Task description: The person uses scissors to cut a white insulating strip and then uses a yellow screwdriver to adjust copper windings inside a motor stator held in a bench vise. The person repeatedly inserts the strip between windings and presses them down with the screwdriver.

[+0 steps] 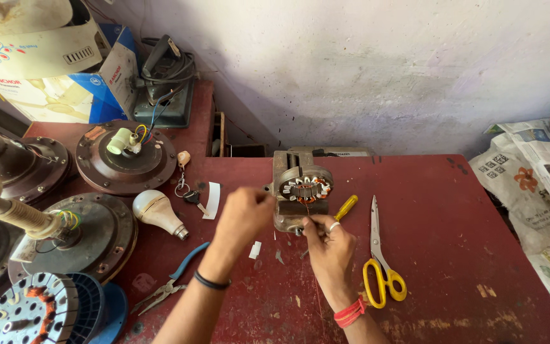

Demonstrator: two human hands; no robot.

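A small ring-shaped stator (305, 188) with copper windings and white slot papers sits in a grey metal winding machine (291, 171) on the red table (440, 223). My left hand (243, 213) rests against the machine's left side, fingers curled at its edge. My right hand (328, 245), with a ring and a red thread wristband, pinches a thin copper wire (308, 210) that runs up to the stator. A yellow-handled screwdriver (345, 207) lies just right of that hand.
Yellow-handled scissors (379, 258) lie to the right. Blue-handled pliers (173, 280), a light bulb (157, 211), keys (186, 191) and several ceiling fan motors (125, 156) crowd the left. Newspapers (536, 172) are piled at the right edge, boxes (52, 70) at the back left.
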